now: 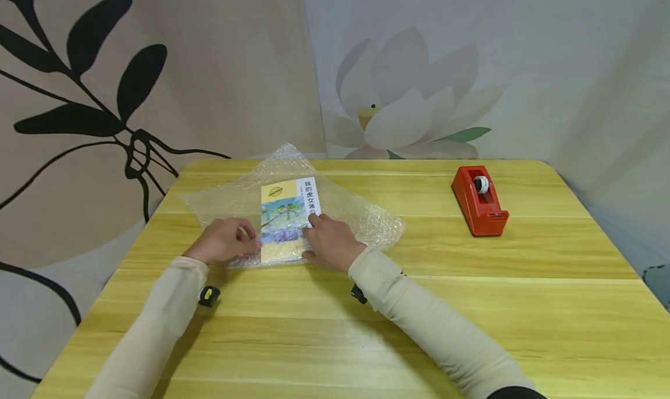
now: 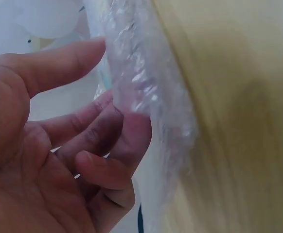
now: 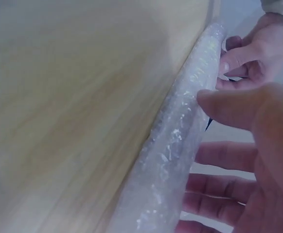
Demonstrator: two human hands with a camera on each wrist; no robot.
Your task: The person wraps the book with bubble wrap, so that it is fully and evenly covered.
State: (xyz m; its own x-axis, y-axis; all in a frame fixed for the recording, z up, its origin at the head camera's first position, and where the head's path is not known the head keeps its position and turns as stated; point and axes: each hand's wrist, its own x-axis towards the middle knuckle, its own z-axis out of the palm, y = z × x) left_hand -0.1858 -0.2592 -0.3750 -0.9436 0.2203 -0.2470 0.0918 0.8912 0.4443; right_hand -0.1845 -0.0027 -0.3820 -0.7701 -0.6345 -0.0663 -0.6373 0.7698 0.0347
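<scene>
A book [image 1: 282, 213] with a yellow, blue and white cover lies on a sheet of clear bubble wrap [image 1: 366, 218], set cornerwise on the table. At the book's lower left, my left hand [image 1: 225, 239] holds the wrap's near edge with curled fingers. In the left wrist view, its fingertips go behind the bubble wrap [image 2: 132, 58] and the thumb touches it. My right hand [image 1: 332, 242] rests on the book's right side with fairly straight fingers. In the right wrist view, its thumb touches the near fold of bubble wrap [image 3: 166, 145]. Whether wrap covers the book's lower part, I cannot tell.
A red tape dispenser [image 1: 478, 201] with a white roll stands at the table's back right. The wooden table [image 1: 523, 317] reaches back to a printed cloth backdrop [image 1: 235, 67] with leaves and a lotus. Both wrists wear small black devices.
</scene>
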